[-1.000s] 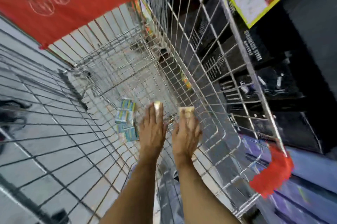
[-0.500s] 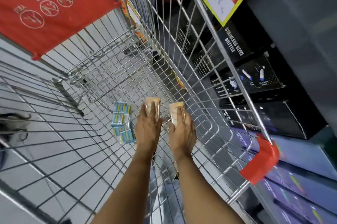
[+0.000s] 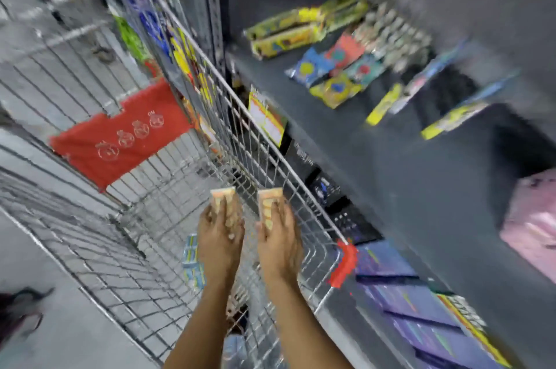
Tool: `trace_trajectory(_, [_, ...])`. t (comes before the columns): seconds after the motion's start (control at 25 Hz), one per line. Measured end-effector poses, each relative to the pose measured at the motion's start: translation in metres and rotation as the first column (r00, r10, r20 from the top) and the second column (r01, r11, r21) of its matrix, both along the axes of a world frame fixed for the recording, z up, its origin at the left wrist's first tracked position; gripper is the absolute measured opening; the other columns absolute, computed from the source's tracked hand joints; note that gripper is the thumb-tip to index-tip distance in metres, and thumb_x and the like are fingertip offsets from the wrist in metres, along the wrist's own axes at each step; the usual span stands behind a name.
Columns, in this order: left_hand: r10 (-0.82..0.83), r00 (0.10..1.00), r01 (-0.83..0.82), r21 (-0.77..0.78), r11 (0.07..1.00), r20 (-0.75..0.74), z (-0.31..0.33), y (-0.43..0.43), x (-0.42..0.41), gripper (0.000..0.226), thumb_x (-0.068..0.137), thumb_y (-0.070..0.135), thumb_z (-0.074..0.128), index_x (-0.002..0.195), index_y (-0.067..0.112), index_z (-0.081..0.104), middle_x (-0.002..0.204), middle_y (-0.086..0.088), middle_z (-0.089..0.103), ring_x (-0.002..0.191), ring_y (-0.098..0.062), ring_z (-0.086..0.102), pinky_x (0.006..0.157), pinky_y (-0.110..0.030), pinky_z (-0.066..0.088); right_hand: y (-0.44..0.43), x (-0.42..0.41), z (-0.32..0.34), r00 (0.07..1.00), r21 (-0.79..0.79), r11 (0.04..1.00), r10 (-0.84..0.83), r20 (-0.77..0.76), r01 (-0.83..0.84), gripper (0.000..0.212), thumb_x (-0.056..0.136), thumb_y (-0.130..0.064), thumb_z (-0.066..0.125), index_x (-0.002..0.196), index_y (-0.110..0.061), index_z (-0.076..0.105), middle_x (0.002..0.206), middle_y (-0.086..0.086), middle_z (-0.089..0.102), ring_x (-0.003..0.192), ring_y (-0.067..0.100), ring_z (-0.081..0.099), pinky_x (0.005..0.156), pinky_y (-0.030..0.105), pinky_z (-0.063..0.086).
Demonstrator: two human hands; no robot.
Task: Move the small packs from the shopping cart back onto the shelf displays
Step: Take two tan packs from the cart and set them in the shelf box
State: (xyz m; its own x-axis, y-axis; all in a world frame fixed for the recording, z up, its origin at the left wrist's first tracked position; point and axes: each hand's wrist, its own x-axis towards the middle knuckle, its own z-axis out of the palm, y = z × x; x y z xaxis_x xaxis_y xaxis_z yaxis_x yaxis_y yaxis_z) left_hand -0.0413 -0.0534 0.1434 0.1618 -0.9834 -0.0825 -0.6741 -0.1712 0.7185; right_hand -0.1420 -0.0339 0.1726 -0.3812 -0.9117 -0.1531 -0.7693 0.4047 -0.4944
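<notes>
At the far left, the red flap (image 3: 120,140) on the cart (image 3: 90,248) now sits lower and nearer the middle of the view than a moment ago, because the head has lifted and turned toward the shelf; the whole picture is smeared by that turn. Low in the cart, just left of the left forearm, a stack of blue packs (image 3: 192,263) lies on the wire floor, not yet picked up.

The left hand (image 3: 221,236) has risen with the view. Its grip is clenched around a small orange pack (image 3: 223,200), fingers wrapped over the front, the pack's top end poking out beyond the fingertips. Just beside it, the right hand (image 3: 278,236) has its grip closed on a second orange pack (image 3: 270,203) in the same way. Both packs are above the cart basket, near its right wall, well clear of the floor they were close to a second ago.

To the right, the dark shelf (image 3: 346,140) has come into sight, with yellow boxes (image 3: 288,33) and bright packets (image 3: 334,72) laid out on it; the blur makes it hard to tell, but a display of matching orange packs does not seem to show.

So the pickup looks done and the carry to the shelf is starting, with the blue packs left for another trip.
</notes>
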Motion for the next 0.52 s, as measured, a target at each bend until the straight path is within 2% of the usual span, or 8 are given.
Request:
trace_trajectory(0.12, [0.037, 0.999, -0.04, -0.112, 0.993, -0.022, 0.06, -0.012, 0.004, 0.056, 0.084, 0.023, 0.066, 0.135, 0.01, 0.044, 0.137, -0.024, 0.04, 0.114, -0.043, 0.05, 0.091, -0.051, 0.05, -0.005, -0.005, 0.058, 0.995, -0.055, 0.994, 0.094, -0.016, -0.095, 0.051, 0.093, -0.036, 0.049, 0.14, -0.026, 0.033, 0.153, 0.003, 0.026, 0.13, 0.025, 0.04, 0.1, 0.036, 0.039])
trace_trajectory(0.2, [0.038, 0.998, -0.046, -0.191, 0.981, -0.047, 0.099, -0.021, 0.003, 0.056, 0.083, 0.023, 0.067, 0.134, 0.011, 0.045, 0.136, -0.024, 0.039, 0.114, -0.043, 0.05, 0.092, -0.052, 0.049, -0.007, -0.013, 0.099, 0.992, -0.16, 0.98, 0.112, -0.053, -0.119, 0.052, 0.09, -0.035, 0.054, 0.138, -0.024, 0.037, 0.149, 0.007, 0.034, 0.127, 0.026, 0.043, 0.099, 0.035, 0.04])
trace_trajectory(0.32, [-0.023, 0.998, 0.0, -0.342, 0.94, -0.063, 0.157, -0.028, -0.018, 0.059, 0.079, 0.021, 0.071, 0.132, 0.011, 0.048, 0.129, -0.027, 0.044, 0.111, -0.04, 0.049, 0.091, -0.05, 0.05, 0.0, -0.041, 0.16, 0.994, -0.333, 0.94, 0.042, -0.102, -0.074, 0.052, 0.086, -0.033, 0.061, 0.134, -0.021, 0.044, 0.14, 0.011, 0.045, 0.12, 0.03, 0.049, 0.094, 0.039, 0.045])
trace_trajectory(0.44, [-0.126, 0.99, 0.088, -0.416, 0.905, -0.065, 0.206, -0.026, -0.063, 0.059, 0.079, 0.026, 0.069, 0.132, 0.014, 0.046, 0.124, -0.024, 0.046, 0.109, -0.037, 0.047, 0.091, -0.042, 0.045, 0.011, -0.083, 0.204, 0.99, -0.409, 0.912, -0.063, -0.129, 0.005, 0.053, 0.087, -0.033, 0.06, 0.135, -0.021, 0.042, 0.139, 0.008, 0.047, 0.116, 0.03, 0.051, 0.089, 0.04, 0.047])
trace_trajectory(0.52, [-0.21, 0.976, 0.162, -0.445, 0.881, -0.06, 0.23, -0.022, -0.101, 0.059, 0.08, 0.029, 0.068, 0.133, 0.014, 0.045, 0.125, -0.023, 0.044, 0.109, -0.038, 0.046, 0.091, -0.044, 0.045, 0.022, -0.117, 0.222, 0.977, -0.428, 0.902, -0.139, -0.162, 0.058, 0.055, 0.088, -0.035, 0.058, 0.137, -0.02, 0.039, 0.141, 0.007, 0.046, 0.12, 0.029, 0.048, 0.087, 0.041, 0.049])
